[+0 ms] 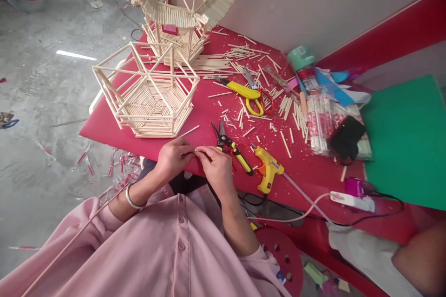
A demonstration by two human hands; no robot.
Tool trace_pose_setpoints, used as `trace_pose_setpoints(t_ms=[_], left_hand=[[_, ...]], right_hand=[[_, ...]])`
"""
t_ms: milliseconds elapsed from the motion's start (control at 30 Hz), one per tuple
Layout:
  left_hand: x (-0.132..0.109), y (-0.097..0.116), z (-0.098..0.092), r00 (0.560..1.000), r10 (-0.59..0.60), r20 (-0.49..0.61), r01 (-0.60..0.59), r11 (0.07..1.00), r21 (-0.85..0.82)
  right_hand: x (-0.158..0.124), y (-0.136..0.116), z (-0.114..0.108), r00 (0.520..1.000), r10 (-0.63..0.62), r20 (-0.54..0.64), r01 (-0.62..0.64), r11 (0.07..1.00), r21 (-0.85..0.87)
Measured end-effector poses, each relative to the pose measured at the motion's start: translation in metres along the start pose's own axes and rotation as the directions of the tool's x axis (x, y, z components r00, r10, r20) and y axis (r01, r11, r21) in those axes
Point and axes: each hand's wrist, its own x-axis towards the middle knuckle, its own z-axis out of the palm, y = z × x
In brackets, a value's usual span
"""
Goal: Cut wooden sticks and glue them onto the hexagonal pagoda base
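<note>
My left hand (173, 159) and my right hand (218, 169) meet at the table's front edge, fingertips pinched together. Whatever lies between the fingers is too small to make out. Just beyond my left hand, a thin wooden stick (189, 131) rests on the red tabletop. Behind it stands a six-sided open frame of wooden sticks (156, 102) with a patterned stick floor. Beside my right hand lie black-and-yellow hand snips (232, 147), blades apart. A yellow glue gun (267, 168) lies farther right, a glue stick in its rear.
A stick-built pavilion (181, 14) stands at the back. Loose sticks (244, 53), a yellow utility knife (242, 89) and scissors (267, 101) lie mid-table. Packaged sticks (318, 120), a black object (346, 137) and a green board (407, 144) are right. Another person's limb (423, 255) shows lower right.
</note>
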Motion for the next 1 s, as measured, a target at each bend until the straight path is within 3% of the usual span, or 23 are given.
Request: trace_pose_setpoints(t_ms=[367, 800, 1000], left_hand=[[-0.005, -0.008, 0.007, 0.989, 0.146, -0.004, -0.144, 0.979, 0.143], [0.004, -0.006, 0.000, 0.994, 0.049, 0.093, -0.055, 0.997, 0.056], [0.005, -0.004, 0.004, 0.998, -0.017, 0.053, 0.011, 0.994, 0.107]], right_hand=[[-0.003, -0.001, 0.000, 1.000, -0.023, -0.014, 0.023, 0.999, -0.027], [-0.004, 0.000, 0.005, 0.998, -0.052, -0.035, 0.049, 0.996, -0.077], [-0.002, -0.001, 0.005, 1.000, 0.018, -0.021, -0.020, 0.996, -0.090]])
